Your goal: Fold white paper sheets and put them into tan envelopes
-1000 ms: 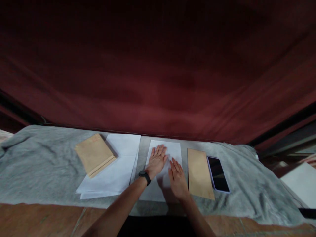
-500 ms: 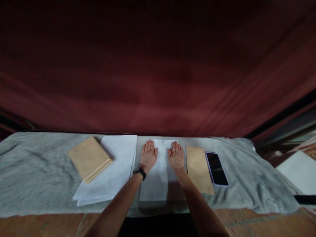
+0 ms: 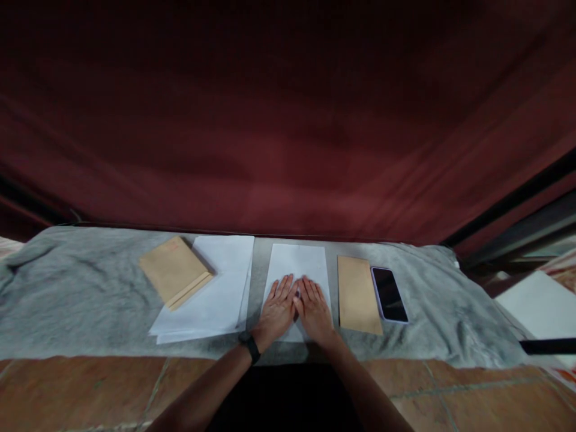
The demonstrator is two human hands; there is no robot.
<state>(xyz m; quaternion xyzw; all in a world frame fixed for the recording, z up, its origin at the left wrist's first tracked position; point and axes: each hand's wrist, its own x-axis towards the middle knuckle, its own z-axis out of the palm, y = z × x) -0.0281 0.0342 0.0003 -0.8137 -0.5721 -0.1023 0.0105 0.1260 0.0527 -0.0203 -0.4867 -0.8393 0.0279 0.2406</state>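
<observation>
A white sheet of paper (image 3: 299,258) lies in front of me on the grey cloth. My left hand (image 3: 276,309) rests flat on its lower left part, fingers stretched out and pointing away from me. Beside it my right hand (image 3: 314,307) lies flat on the lower right part, its fingers also extended. The two hands meet near the thumbs at the sheet's middle. Beneath them the paper is hidden. A black watch (image 3: 250,347) is on my left wrist.
Left of the sheet, brown envelopes (image 3: 173,270) lie on a stack of white papers (image 3: 227,300). To the right are a single brown envelope (image 3: 357,294) and a phone (image 3: 389,295). The grey cloth (image 3: 99,288) ends at a tiled floor (image 3: 112,390); dark red fabric (image 3: 288,150) hangs behind.
Both hands have slid toward me and inward, from the far corners of the paper to its lower middle, where they now touch. The view has shifted slightly.
</observation>
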